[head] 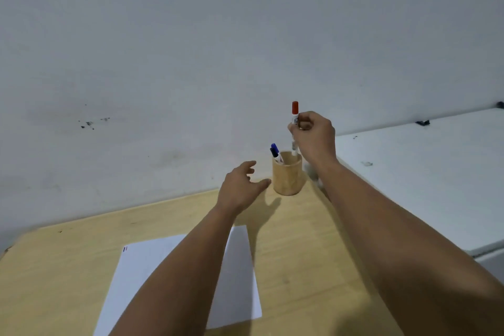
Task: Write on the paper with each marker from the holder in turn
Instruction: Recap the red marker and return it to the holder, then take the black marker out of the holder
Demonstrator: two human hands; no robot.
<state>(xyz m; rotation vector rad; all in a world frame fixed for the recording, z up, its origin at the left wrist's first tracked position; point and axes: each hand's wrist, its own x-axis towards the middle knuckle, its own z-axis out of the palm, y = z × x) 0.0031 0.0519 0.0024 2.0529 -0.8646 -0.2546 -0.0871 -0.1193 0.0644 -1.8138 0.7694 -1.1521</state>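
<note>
A round wooden holder [288, 177] stands at the far edge of the wooden table [300, 240]. A blue-capped marker [275, 149] and a black-capped one lean inside it at the left. My right hand [313, 135] is shut on a red-capped white marker [294, 112], held upright with its lower end just inside the holder's rim. My left hand [241, 188] hovers open just left of the holder, not touching it. A white sheet of paper [237, 275] lies on the table near me, partly hidden by my left forearm, with small coloured marks [125, 249] at its top left corner.
A pale wall [191, 63] rises right behind the table. To the right stands a white surface [422, 177], higher than the table, with small dark bits on it.
</note>
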